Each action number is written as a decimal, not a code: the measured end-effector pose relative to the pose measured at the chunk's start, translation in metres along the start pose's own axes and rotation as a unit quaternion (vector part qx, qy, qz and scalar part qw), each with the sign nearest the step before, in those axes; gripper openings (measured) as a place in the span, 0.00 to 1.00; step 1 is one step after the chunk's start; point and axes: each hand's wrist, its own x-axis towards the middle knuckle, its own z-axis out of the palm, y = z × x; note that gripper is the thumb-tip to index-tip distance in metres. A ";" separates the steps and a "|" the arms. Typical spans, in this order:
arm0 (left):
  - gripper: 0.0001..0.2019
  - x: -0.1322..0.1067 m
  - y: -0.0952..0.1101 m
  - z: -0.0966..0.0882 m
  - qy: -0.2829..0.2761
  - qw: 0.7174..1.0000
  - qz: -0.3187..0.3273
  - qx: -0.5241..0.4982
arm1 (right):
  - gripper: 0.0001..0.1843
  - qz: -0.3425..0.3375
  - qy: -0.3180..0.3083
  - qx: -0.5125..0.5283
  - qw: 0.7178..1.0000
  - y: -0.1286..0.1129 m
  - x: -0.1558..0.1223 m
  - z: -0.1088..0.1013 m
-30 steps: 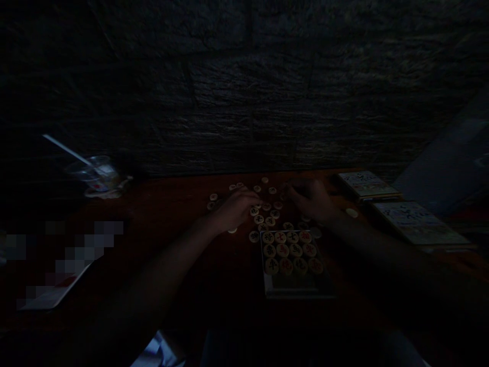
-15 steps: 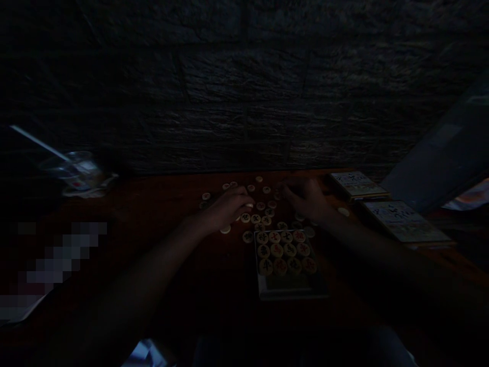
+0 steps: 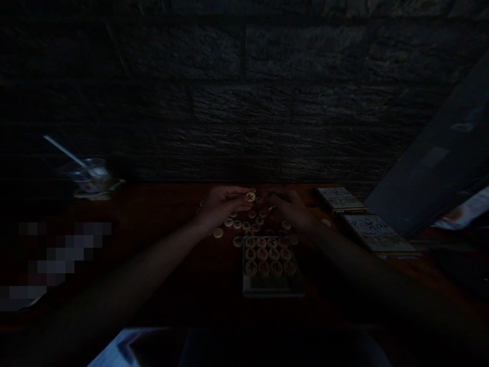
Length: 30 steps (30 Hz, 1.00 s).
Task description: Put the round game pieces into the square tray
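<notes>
The scene is very dark. My left hand point(image 3: 221, 206) is raised a little off the wooden table point(image 3: 168, 239) and pinches a round pale game piece point(image 3: 250, 197) at its fingertips. My right hand point(image 3: 288, 210) hovers close beside it, fingers curled over the scattered round pieces point(image 3: 248, 224); what it holds, if anything, is hidden. Just in front of both hands lies a shallow box point(image 3: 272, 285) with several pieces point(image 3: 269, 255) set in rows.
A plastic cup with a straw point(image 3: 89, 176) stands at the far left of the table. Two flat printed boards point(image 3: 359, 216) lie at the right. A rough dark wall point(image 3: 244, 102) rises behind. A blurred-out patch sits at the left.
My left hand has lifted off the scattered pieces with one piece pinched in its fingers. My right hand has drawn in beside it. The view has shifted slightly.
</notes>
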 end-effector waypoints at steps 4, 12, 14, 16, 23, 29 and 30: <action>0.12 -0.007 0.016 0.008 -0.012 1.000 0.001 -0.003 | 0.13 -0.033 -0.043 0.038 0.998 -0.014 -0.003 0.007; 0.10 -0.004 -0.002 0.019 -0.002 0.997 0.057 0.053 | 0.18 0.010 -0.005 0.099 0.995 -0.004 -0.012 0.003; 0.09 -0.004 -0.011 0.021 0.005 0.993 0.087 0.078 | 0.18 0.024 -0.003 0.108 0.994 0.000 -0.014 0.002; 0.10 -0.007 -0.017 0.022 0.008 0.987 0.124 0.101 | 0.19 0.035 -0.002 0.122 0.992 0.001 -0.016 0.003; 0.14 -0.023 -0.027 0.022 0.004 0.981 0.172 0.096 | 0.16 0.053 -0.027 0.152 0.987 -0.007 -0.028 0.010; 0.13 -0.030 -0.028 0.013 0.000 0.967 0.202 0.156 | 0.18 0.095 -0.066 0.202 0.972 -0.012 -0.030 0.012; 0.13 -0.030 -0.028 0.011 0.003 0.963 0.210 0.170 | 0.19 0.104 -0.071 0.212 0.969 -0.012 -0.030 0.012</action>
